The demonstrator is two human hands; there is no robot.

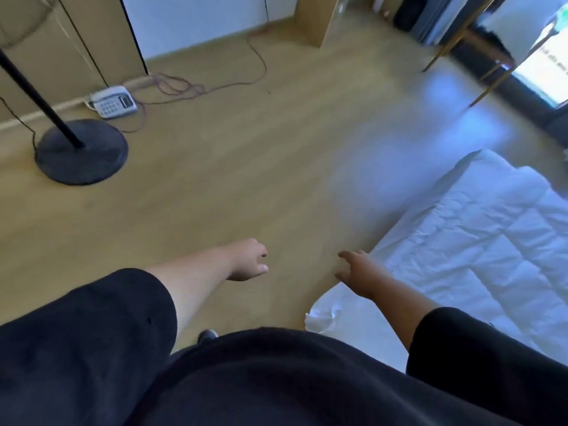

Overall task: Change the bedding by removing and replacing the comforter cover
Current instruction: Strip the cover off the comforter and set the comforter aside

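Observation:
A white quilted comforter [479, 241] lies spread over the bed at the right, its near corner [322, 318] hanging down by my body. My left hand [250, 261] hovers over the wooden floor with loosely curled fingers and holds nothing. My right hand [358, 272] reaches out over the bed's left edge, fingers relaxed and spread, also holding nothing. Both arms wear black sleeves. Whether the right hand touches the bedding I cannot tell.
A black lamp stand with a round base [81, 150] stands at the left. A white telephone [113, 101] and tangled cords [190, 87] lie on the floor by the wall. Wooden chair legs [461, 44] are at the back right. My shoe [207, 335] shows below.

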